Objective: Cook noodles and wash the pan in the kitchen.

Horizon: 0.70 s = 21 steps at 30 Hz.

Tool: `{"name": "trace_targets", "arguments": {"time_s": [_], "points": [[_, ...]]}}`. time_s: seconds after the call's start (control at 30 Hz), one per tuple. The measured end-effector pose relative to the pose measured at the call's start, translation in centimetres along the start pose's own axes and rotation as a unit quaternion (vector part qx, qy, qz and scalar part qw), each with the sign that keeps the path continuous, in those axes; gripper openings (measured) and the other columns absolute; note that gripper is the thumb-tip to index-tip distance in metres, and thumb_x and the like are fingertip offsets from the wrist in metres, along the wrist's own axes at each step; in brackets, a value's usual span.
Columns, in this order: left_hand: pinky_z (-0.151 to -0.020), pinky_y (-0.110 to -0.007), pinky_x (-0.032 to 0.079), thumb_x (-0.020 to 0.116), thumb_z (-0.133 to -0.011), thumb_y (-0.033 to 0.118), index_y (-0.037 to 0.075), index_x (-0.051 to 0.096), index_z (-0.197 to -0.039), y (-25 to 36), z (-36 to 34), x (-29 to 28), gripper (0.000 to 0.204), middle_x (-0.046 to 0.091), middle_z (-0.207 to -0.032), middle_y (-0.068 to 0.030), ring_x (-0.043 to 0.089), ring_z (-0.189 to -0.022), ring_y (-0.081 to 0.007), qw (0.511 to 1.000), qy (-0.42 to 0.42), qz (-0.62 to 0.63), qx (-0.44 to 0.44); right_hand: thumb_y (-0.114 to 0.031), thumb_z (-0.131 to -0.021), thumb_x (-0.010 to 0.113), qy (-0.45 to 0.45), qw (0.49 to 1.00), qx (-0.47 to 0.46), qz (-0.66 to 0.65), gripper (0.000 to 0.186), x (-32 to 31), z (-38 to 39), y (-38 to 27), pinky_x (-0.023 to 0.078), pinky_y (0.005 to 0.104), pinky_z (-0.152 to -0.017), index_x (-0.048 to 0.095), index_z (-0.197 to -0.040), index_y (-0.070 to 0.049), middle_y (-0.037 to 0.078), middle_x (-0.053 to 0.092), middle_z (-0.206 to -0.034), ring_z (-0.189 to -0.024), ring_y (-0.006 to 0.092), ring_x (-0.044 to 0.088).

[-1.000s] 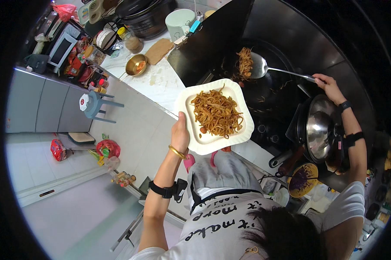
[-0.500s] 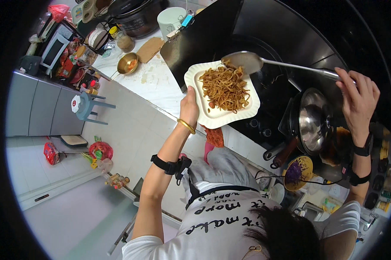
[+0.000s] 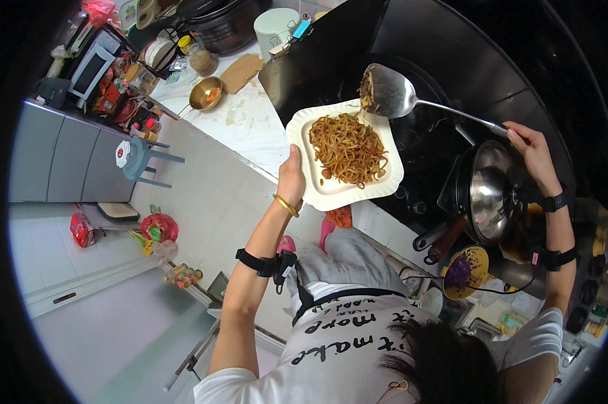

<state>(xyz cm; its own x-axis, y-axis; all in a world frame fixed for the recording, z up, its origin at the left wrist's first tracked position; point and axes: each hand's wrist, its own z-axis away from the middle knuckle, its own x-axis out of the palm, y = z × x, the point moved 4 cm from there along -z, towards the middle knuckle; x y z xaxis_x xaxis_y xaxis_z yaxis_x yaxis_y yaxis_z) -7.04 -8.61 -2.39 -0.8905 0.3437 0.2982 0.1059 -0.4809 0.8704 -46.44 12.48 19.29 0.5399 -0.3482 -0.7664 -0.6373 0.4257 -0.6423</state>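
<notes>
My left hand grips the edge of the white plate of brown noodles. My right hand is closed around the metal spatula handle, its blade tilted just beyond the plate's far rim.

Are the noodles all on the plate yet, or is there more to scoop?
Mostly done: a big pile of brown noodles already lies on the white square plate, held by the left hand. In hand: the right hand holds a metal ladle at the plate's far edge, with some noodles clinging to it. Those look left to tip out. Whether the dark wok holds more is hard to see.
</notes>
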Motion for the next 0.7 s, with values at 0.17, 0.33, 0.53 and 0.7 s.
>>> {"name": "trace_targets", "arguments": {"time_s": [0.17,0.33,0.53,0.7], "points": [[-0.080,-0.031,0.052,0.033,-0.100,0.046,-0.009,0.051,-0.120,0.1,0.6,0.2,0.061,0.063,-0.107,-0.0166,0.064,-0.091,-0.0193,1.000,-0.011,0.014,0.003,-0.026,-0.091,0.060,-0.028,0.996,0.045,0.071,0.030,-1.5,-4.6,3.7,0.042,0.0276,-0.073,0.067,-0.111,-0.005,0.003,0.064,-0.080,-0.074,0.0121,0.056],[-0.082,-0.032,0.053,0.033,-0.099,0.047,-0.007,0.049,-0.124,-0.7,2.4,-1.9,0.061,0.062,-0.111,-0.0165,0.064,-0.093,-0.0204,1.000,0.000,0.022,-0.014,-0.032,-0.089,0.057,-0.023,0.901,0.007,0.434,0.029,0.9,-8.5,3.1,0.039,0.0468,-0.089,0.071,-0.101,-0.010,0.015,0.069,-0.092,-0.087,0.0302,0.064],[-0.087,-0.034,0.052,0.031,-0.099,0.047,-0.002,0.040,-0.133,-2.2,4.1,-4.3,0.060,0.058,-0.120,-0.0154,0.062,-0.102,-0.0220,0.999,0.018,0.016,-0.040,-0.030,-0.090,0.057,-0.054,0.877,0.013,0.478,0.024,4.2,-15.4,4.9,0.035,0.0470,-0.094,0.072,-0.099,-0.014,0.010,0.070,-0.090,-0.084,0.0289,0.064],[-0.088,-0.034,0.051,0.031,-0.099,0.048,-0.002,0.039,-0.134,-2.2,4.9,-5.5,0.062,0.057,-0.121,-0.0154,0.062,-0.104,-0.0218,0.997,0.058,0.009,-0.046,-0.033,-0.091,0.055,0.008,0.879,-0.187,0.438,0.025,9.9,-18.0,1.5,0.037,0.0393,-0.077,0.072,-0.103,-0.019,0.008,0.068,-0.084,-0.082,0.0263,0.060]]}}
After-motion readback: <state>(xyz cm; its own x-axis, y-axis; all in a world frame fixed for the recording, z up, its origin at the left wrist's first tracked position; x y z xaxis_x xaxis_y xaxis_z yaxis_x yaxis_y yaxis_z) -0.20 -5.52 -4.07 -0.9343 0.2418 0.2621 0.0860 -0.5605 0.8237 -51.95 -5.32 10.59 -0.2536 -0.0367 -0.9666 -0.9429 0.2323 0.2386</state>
